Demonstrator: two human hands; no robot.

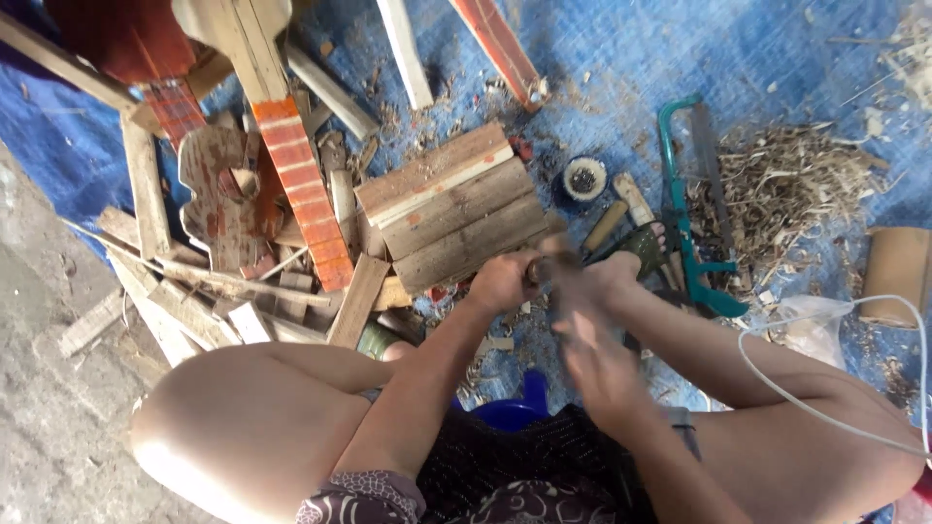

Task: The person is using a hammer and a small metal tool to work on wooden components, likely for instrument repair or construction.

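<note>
Wood shavings lie thick on the blue tarp (621, 68) where the person sits with knees wide, both hands working low between them. The left hand (502, 281) has its fingers curled tight round the end of a small dark wooden piece (537, 269), which sits right at the front edge of a block of stacked planks (456, 209) used as a rest. The right hand (592, 335) is smeared with motion just behind it; I cannot tell whether its fingers are pressed together or pinching a tool.

To my eye this is shaving or carving, and done well it wants the left grip kept firm and close to the cut, the piece braced against the planks, strokes short and directed away from the holding fingers and the bare knees.

Beyond the fingers, a little to the right, stands a small round tin (584, 179), white-rimmed with a dark inside. Further right lies a teal-framed saw (691, 209), and past it a heap of pale shavings (786, 194). Far right of the hands rests a plain brown cardboard tube (895, 272); I see no label on it. To the left of the fingers, painted slats with red and white bands (306, 189) lean among scrap wood.
</note>
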